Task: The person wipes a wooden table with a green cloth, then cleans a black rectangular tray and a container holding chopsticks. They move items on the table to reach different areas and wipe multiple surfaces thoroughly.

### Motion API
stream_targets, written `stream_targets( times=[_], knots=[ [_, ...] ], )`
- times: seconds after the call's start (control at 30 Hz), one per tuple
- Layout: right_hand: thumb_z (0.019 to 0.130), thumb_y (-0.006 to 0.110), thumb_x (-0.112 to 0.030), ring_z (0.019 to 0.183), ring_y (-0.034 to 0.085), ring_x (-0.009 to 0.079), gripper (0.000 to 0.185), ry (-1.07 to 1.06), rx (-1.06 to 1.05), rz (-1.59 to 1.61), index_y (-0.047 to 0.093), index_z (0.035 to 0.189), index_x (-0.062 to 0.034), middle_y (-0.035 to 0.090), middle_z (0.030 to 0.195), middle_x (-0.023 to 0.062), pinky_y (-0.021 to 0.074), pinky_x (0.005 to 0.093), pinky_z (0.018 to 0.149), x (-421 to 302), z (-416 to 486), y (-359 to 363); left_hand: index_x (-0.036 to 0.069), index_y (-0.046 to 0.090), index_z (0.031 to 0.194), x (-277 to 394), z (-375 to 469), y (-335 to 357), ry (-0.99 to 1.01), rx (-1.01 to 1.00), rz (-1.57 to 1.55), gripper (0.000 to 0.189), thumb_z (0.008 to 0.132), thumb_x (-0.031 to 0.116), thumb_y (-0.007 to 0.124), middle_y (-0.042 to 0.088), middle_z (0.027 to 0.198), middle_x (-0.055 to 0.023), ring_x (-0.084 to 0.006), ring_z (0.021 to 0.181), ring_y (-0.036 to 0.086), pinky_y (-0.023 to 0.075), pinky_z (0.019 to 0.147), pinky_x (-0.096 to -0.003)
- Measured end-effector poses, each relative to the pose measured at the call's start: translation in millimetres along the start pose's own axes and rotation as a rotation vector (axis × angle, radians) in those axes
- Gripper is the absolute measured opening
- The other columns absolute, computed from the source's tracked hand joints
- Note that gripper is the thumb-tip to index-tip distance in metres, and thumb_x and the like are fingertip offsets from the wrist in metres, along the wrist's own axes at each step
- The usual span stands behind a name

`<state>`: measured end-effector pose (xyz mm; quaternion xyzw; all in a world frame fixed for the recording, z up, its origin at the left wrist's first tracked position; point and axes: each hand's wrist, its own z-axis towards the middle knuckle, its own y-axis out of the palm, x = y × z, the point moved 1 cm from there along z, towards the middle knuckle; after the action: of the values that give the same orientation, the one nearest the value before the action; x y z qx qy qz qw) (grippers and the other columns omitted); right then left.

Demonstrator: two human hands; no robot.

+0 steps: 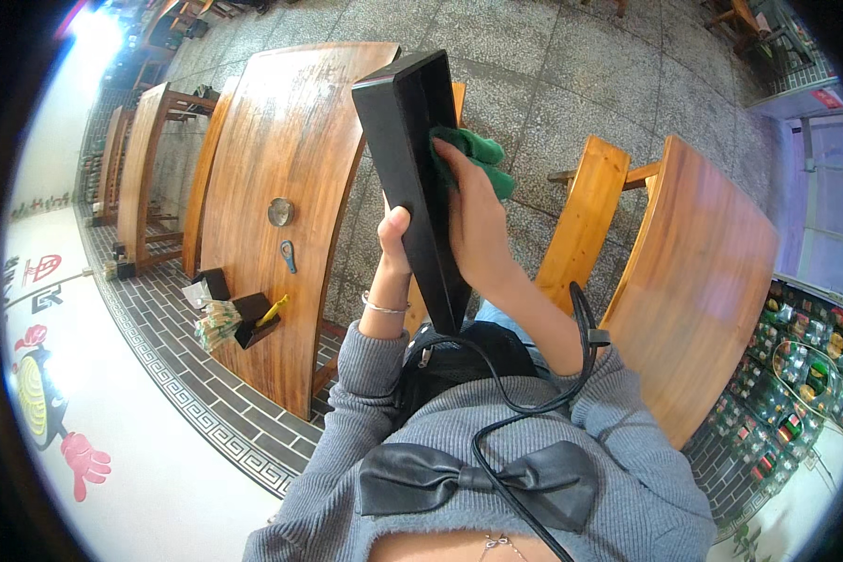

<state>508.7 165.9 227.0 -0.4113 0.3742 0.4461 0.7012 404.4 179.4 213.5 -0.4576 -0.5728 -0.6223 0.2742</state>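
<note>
A long black tray (400,151) with raised sides is held up on its side in front of me. My left hand (395,235) grips its near long edge, thumb on the outer wall and the other fingers hidden behind. In my right hand (479,225) is a folded green cloth (483,156), pressed against the tray's inner face. Part of the cloth bulges out past the fingers on the right.
On the left, a wooden table (288,126) bears a metal bowl (280,211), a blue bottle opener (288,256) and black holders (256,319). A wooden bench (586,211) and another table (716,267) stand right. A black cable (488,421) hangs across my front.
</note>
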Motion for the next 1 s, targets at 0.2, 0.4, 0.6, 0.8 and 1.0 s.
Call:
stream_targets(
  times=[0.2, 0.4, 0.6, 0.8, 1.0],
  knots=[
    [0.083, 0.041, 0.007, 0.109, 0.052, 0.0354, 0.045, -0.004, 0.036, 0.028, 0.042, 0.127, -0.0041, 0.051, 0.118, 0.0192, 0.043, 0.0379, 0.089, -8.9, 20.0, 1.6, -0.004, 0.026, 0.133, 4.4, -2.3, -3.4, -0.021, -0.021, 0.046, 0.096, 0.067, 0.058, 0.056, 0.041, 0.127, -0.019, -0.0282, 0.115, 0.045, 0.0386, 0.097, -0.0381],
    [0.082, 0.04, 0.008, 0.11, 0.05, 0.035, 0.046, 0.019, -0.017, 0.028, 0.042, 0.126, -0.0038, 0.05, 0.12, 0.0186, 0.0412, 0.0384, 0.091, -11.1, 10.2, 7.5, -0.004, 0.028, 0.133, 7.3, -16.2, -11.8, -0.05, 0.008, -0.028, 0.094, 0.068, 0.058, 0.055, 0.042, 0.128, -0.0184, -0.0276, 0.117, 0.045, 0.0383, 0.098, -0.0377],
    [0.082, 0.038, 0.009, 0.111, 0.048, 0.035, 0.049, 0.034, -0.073, 0.035, 0.04, 0.129, -0.0037, 0.048, 0.12, 0.0189, 0.0399, 0.0385, 0.092, -8.7, -7.0, 21.1, -0.004, 0.028, 0.134, 17.6, -16.6, -17.3, -0.037, 0.06, 0.004, 0.094, 0.069, 0.059, 0.053, 0.04, 0.131, -0.0192, -0.0278, 0.119, 0.043, 0.0361, 0.1, -0.037],
    [0.075, 0.043, 0.008, 0.087, 0.048, 0.0339, 0.055, -0.115, -0.031, -0.01, 0.034, 0.129, 0.0042, 0.05, 0.105, 0.022, 0.0415, 0.0368, 0.079, -26.6, 20.9, 22.1, -0.003, 0.027, 0.135, 15.9, -25.1, -19.7, -0.036, 0.025, -0.061, 0.094, 0.07, 0.059, 0.052, 0.038, 0.134, -0.0175, -0.0272, 0.12, 0.042, 0.0339, 0.102, -0.0359],
    [0.079, 0.041, 0.009, 0.094, 0.051, 0.035, 0.051, -0.124, -0.043, -0.032, 0.037, 0.13, -0.001, 0.051, 0.108, 0.0206, 0.0424, 0.0365, 0.083, -29.4, 1.9, 14.3, -0.004, 0.025, 0.136, 14.2, -35.9, -15.5, -0.048, 0.028, -0.106, 0.094, 0.07, 0.059, 0.051, 0.037, 0.135, -0.018, -0.0281, 0.122, 0.04, 0.0325, 0.103, -0.0364]
  ],
)
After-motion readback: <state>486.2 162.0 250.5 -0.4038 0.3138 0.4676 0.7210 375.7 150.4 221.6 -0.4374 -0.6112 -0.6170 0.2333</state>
